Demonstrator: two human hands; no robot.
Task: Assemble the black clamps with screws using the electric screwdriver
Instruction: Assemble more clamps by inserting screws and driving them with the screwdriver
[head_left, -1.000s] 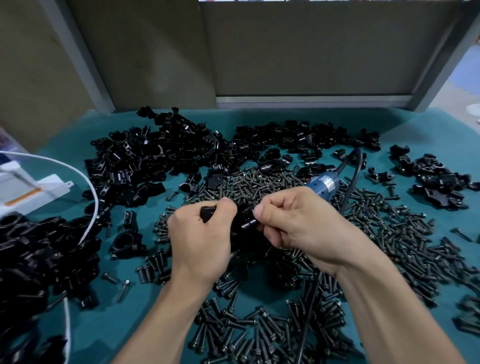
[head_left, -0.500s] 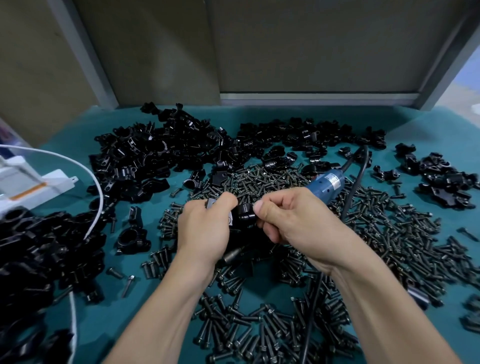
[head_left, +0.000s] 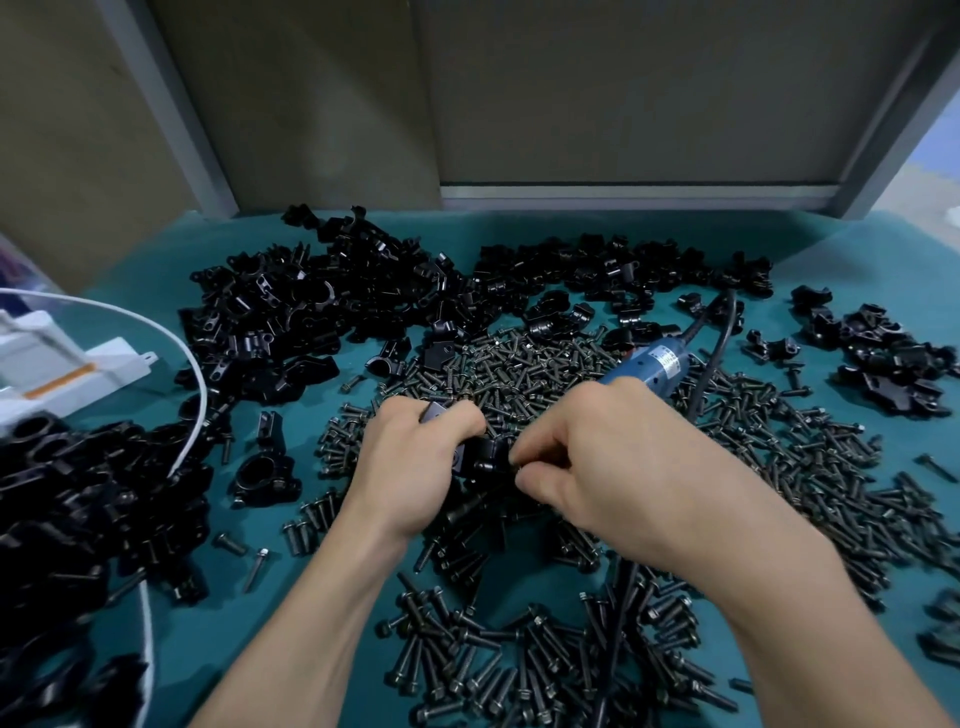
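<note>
Clamp: the black clamp (head_left: 480, 457) sat mid-bench, gripped in your left hand (head_left: 415, 467).
Screw: your right hand (head_left: 613, 467) pinched a screw (head_left: 513, 462) against its right side, axis roughly left-right.
Screwdriver: the electric screwdriver (head_left: 657, 364) angled out behind that right hand.
Room: loose screws (head_left: 519, 364) crowded round; bench (head_left: 779, 244) edges well apart.

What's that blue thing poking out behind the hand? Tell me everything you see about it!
That is the electric screwdriver, a round blue barrel, plastic-looking, with a silver label band. It slants over the heap of dark screws, far end pointing away to the right. A black cord leaves that end and loops back. The right hand covers its near half, so its tip is hidden; whether the hand grips it cannot be told.
</note>
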